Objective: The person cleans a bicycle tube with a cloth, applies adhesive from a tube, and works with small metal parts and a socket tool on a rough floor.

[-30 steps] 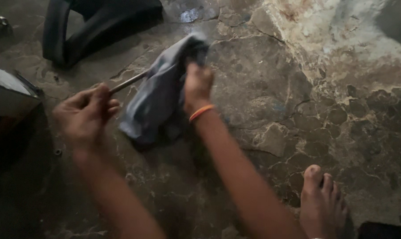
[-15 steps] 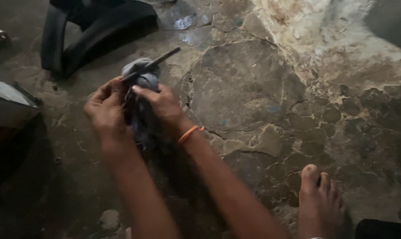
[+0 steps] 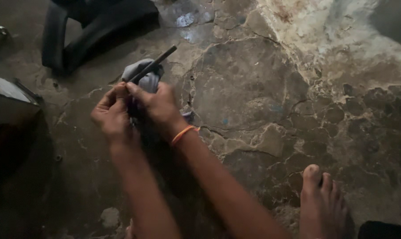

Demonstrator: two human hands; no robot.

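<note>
We hold a thin dark metal rod (image 3: 154,64) close over the cracked stone floor (image 3: 262,93), its far end angled up and away. Our left hand (image 3: 112,116) has its grip clenched on the near end to steady it. Our right hand (image 3: 158,106), with an orange band (image 3: 182,134) at the wrist, presses a crumpled grey-blue cloth (image 3: 145,79) around the shaft, so the fabric surrounds the metal. A bare foot (image 3: 322,199) rests nearby.

- Lower end of the rod (image 3: 152,65) hidden between the left hand (image 3: 112,116) and right hand (image 3: 159,108).
- Most of the grey cloth (image 3: 144,77) covered by both hands.
- Bare foot (image 3: 321,201) cut off by bottom edge.
- Dark seat (image 3: 92,28) cropped at top.
</note>
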